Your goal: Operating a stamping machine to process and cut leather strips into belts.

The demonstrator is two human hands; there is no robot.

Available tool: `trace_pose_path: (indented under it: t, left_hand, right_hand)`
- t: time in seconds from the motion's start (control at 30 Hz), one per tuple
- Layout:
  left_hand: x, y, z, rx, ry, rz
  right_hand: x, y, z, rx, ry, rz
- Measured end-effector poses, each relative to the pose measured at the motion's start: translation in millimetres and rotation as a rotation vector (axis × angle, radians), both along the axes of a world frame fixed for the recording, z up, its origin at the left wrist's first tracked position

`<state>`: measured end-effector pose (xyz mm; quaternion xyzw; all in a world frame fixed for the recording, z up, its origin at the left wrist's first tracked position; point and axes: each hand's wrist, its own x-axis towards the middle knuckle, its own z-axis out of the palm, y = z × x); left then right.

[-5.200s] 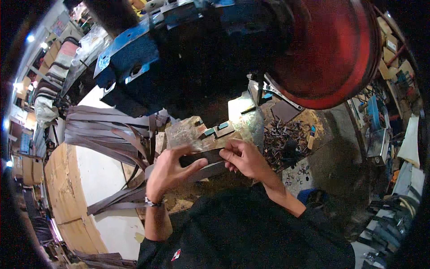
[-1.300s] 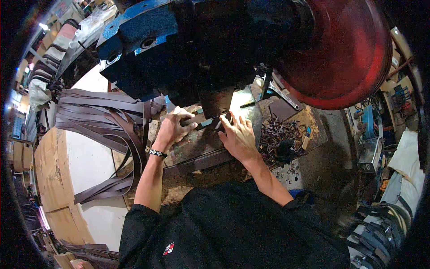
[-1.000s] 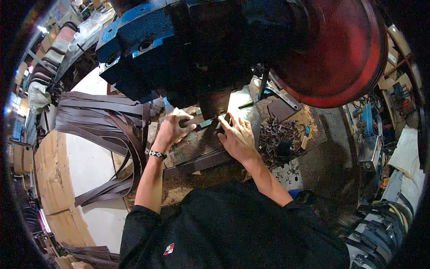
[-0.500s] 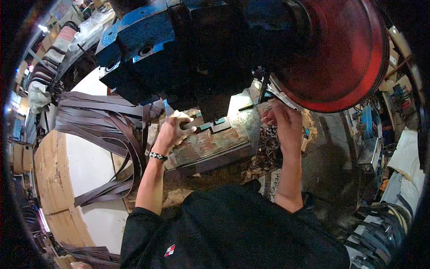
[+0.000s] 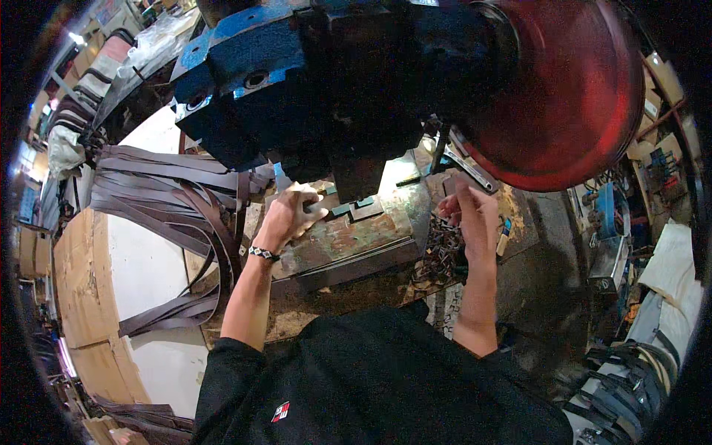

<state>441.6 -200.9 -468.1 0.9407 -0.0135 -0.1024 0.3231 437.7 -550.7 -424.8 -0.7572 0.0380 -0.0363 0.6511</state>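
Observation:
My left hand [image 5: 288, 216], with a black-and-white bracelet on its wrist, is at the left of the worn metal machine bed [image 5: 326, 245]. Its thumb and fingers are bent together beside the small metal blocks [image 5: 363, 209] under the dark press head [image 5: 360, 178]; whatever they pinch is hidden. To the right, my right hand [image 5: 477, 216] is raised beside a heap of small dark metal pieces [image 5: 439, 256]. Its fingers are curled and slightly smeared, and I cannot make out what is in them. A metal wrench [image 5: 472, 169] lies just beyond this hand.
The blue machine body [image 5: 271, 52] and its big red wheel [image 5: 567, 96] fill the space above my hands. Brown-grey straps [image 5: 159, 182] are draped at the left over a white and cardboard surface [image 5: 85, 285]. Dark strap bundles [image 5: 623, 378] sit at the lower right.
My right hand has come down and nearer to me, away from the wrench. The left hand stays by the blocks. The whole view has shifted slightly.

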Motion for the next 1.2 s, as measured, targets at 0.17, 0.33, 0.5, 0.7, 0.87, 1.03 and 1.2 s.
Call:
trace_pose_path:
  t: [0.17,0.33,0.5,0.7,0.87,1.03,1.2]
  left_hand:
    - [-11.3,17.8,-3.1,-0.065,-0.251,-0.038]
    - [-27.5,33.4,38.0,0.013,-0.328,-0.112]
    - [-71.3,20.8,97.7,-0.221,-0.107,-0.068]
    - [-100.2,-4.8,111.4,-0.153,-0.058,-0.063]
    - [-102.3,-46.4,100.3,0.008,-0.021,0.03]
    - [-102.5,-59.6,78.0,0.226,-0.19,-0.023]
    - [-101.1,-43.2,77.3,-0.075,-0.159,-0.031]
  right_hand:
    - [-18.5,3.1,-15.9,-0.022,0.109,0.051]
    - [-28.5,31.3,-27.6,-0.192,0.097,0.322]
    - [-37.4,75.2,-27.6,-0.029,0.171,0.524]
    - [-50.1,88.9,-3.8,-0.052,0.29,0.658]
    - [-62.8,89.9,19.3,-0.067,0.201,0.728]
    - [-88.3,105.4,31.5,-0.194,-0.078,0.657]
    - [-87.8,88.6,44.9,-0.352,-0.158,0.806]
